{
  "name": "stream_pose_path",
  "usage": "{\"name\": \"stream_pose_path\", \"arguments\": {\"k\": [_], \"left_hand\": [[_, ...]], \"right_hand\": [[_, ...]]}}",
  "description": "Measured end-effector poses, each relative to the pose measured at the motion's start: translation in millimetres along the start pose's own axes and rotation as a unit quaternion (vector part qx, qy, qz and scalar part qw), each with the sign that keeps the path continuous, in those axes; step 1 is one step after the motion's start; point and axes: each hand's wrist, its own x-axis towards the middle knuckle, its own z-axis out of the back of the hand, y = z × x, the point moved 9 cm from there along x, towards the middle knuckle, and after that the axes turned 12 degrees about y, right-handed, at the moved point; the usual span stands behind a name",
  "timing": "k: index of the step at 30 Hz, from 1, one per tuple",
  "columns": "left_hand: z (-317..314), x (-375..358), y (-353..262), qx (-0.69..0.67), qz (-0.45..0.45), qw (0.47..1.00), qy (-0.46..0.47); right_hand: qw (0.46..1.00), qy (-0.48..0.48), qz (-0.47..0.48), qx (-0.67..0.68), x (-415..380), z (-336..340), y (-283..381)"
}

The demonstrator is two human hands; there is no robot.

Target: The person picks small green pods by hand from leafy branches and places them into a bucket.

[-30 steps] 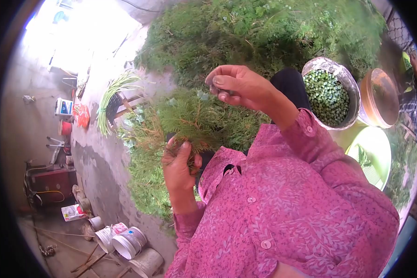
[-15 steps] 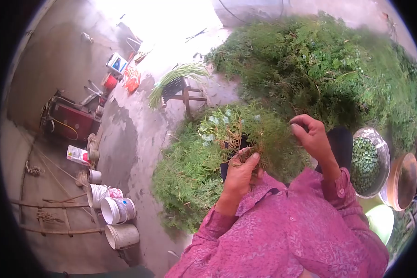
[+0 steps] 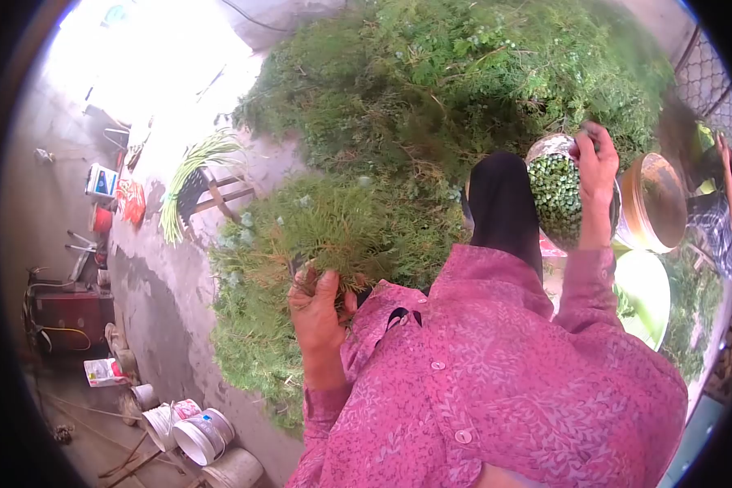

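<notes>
My left hand [image 3: 315, 309] is closed around the stems of a leafy evergreen sprig [image 3: 333, 236], which fans out over the heap of cut branches beside my lap. Pale bluish-green cones [image 3: 246, 228] show at the left of the foliage. Off to the right, my right hand [image 3: 598, 167] is over the edge of a round tub [image 3: 551, 145] filled with small green cones [image 3: 555, 191]. Its fingers are curled together, and a small dark thing seems to be at their tips, too small to name. The hand and wrist cover part of the tub.
A big pile of evergreen branches [image 3: 464, 89] spreads ahead. Right of the tub stand a tan-rimmed container [image 3: 655, 203] and a light green basin [image 3: 644, 293]. Another person's arm [image 3: 729, 183] shows at far right. Long green stalks [image 3: 191, 175] lie on a stool [image 3: 220, 199]; white buckets [image 3: 203, 435] lie lower left.
My right hand has moved from near the sprig out to the tub of cones. My left hand keeps hold of the sprig. The view has turned to the right.
</notes>
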Motion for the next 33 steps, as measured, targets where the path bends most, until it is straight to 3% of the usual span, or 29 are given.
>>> {"name": "stream_pose_path", "arguments": {"k": [1,2,3,6,8,10,12,14,15,16,17,18,19,21,26,28,30,32,33], "left_hand": [[-7,2,1,0.021,0.008,0.999,0.044],[-8,3,4,0.02,0.01,0.999,0.047],[-11,4,5,0.028,-0.003,0.998,0.055],[-19,6,7,0.043,-0.021,0.997,0.065],[-22,3,5,0.058,-0.021,0.996,0.069],[-31,4,-1,0.137,-0.021,0.985,0.105],[-34,1,-2,0.125,-0.029,0.986,0.103],[-34,-3,-4,0.11,-0.034,0.988,0.1],[-34,-4,-4,0.108,-0.031,0.988,0.106],[-35,-5,-3,0.106,-0.027,0.988,0.111],[-37,-5,-1,0.107,-0.025,0.987,0.115],[-35,-5,-1,0.095,-0.028,0.99,0.102],[-33,-6,-1,0.084,-0.031,0.992,0.088],[-32,-6,1,0.077,-0.027,0.992,0.092],[-29,-7,2,0.086,-0.005,0.993,0.081],[-21,-5,9,0.172,0.023,0.982,0.069],[-15,-6,7,0.171,0.017,0.981,0.085],[-37,-3,18,0.173,0.029,0.977,0.125],[-39,-5,14,0.176,0.024,0.979,0.1]], "right_hand": [[0.983,0.012,-0.048,-0.177,-1,27,-21],[0.924,0.026,-0.001,-0.383,-4,42,-36],[0.83,0.073,0.017,-0.552,-11,53,-68],[0.809,0.103,0.056,-0.576,-29,55,-77],[0.9,0.126,-0.103,-0.405,-27,41,-78],[0.923,0.177,-0.139,-0.311,-24,3,-54],[0.96,0.237,-0.09,-0.121,-22,-44,-33],[0.945,0.321,-0.07,0.0,-37,-99,5],[0.916,0.395,-0.072,0.019,-51,-125,29],[0.867,0.452,-0.144,0.151,-70,-150,27],[0.82,0.501,-0.188,0.2,-88,-169,31],[0.797,0.515,-0.193,0.252,-101,-185,37],[0.799,0.51,-0.193,0.252,-107,-193,40],[0.731,0.605,-0.194,0.25,-131,-211,49],[0.742,0.581,-0.209,0.261,-132,-210,41],[0.762,0.552,-0.227,0.251,-132,-202,34],[0.74,0.552,-0.236,0.302,-139,-201,34],[0.771,0.559,-0.185,0.243,-136,-193,35],[0.782,0.543,-0.191,0.239,-136,-191,30]]}}
